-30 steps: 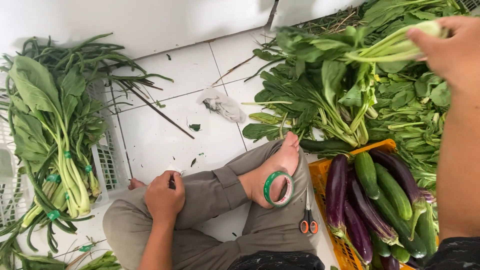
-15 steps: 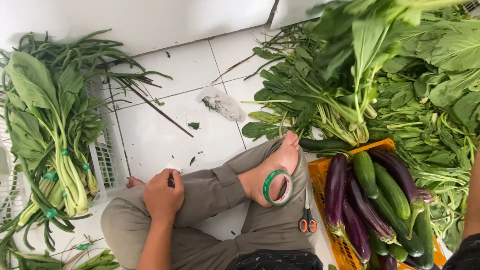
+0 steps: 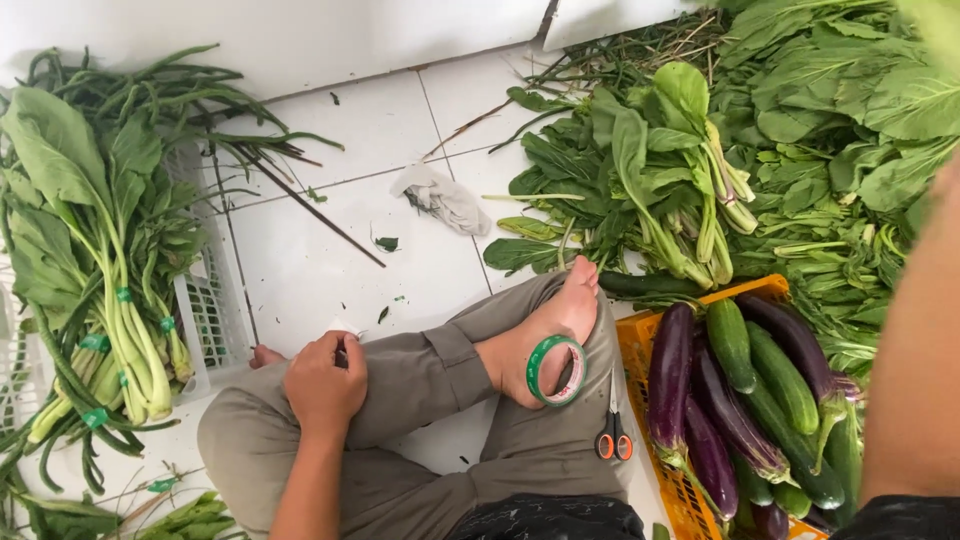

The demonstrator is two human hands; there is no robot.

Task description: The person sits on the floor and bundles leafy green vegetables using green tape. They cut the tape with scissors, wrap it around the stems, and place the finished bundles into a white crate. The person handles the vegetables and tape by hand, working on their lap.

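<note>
Left hand: left hand rests curled on the knee, lower left of centre, fingers pressed together around nothing visible.
Right hand: only a forearm shows at the right edge; grip cannot be told.
Tape: green tape roll lies against the foot, centre.
Crate: orange crate, lower right.
Floor: white tiles, leaf scraps.
Wall: white wall, top.

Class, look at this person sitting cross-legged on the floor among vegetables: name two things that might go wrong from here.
1. The scissors lie against the leg, close to the bare foot; shifting could mean a cut.
2. The tape roll only rests on that foot, so it may roll off toward the orange crate.
</note>
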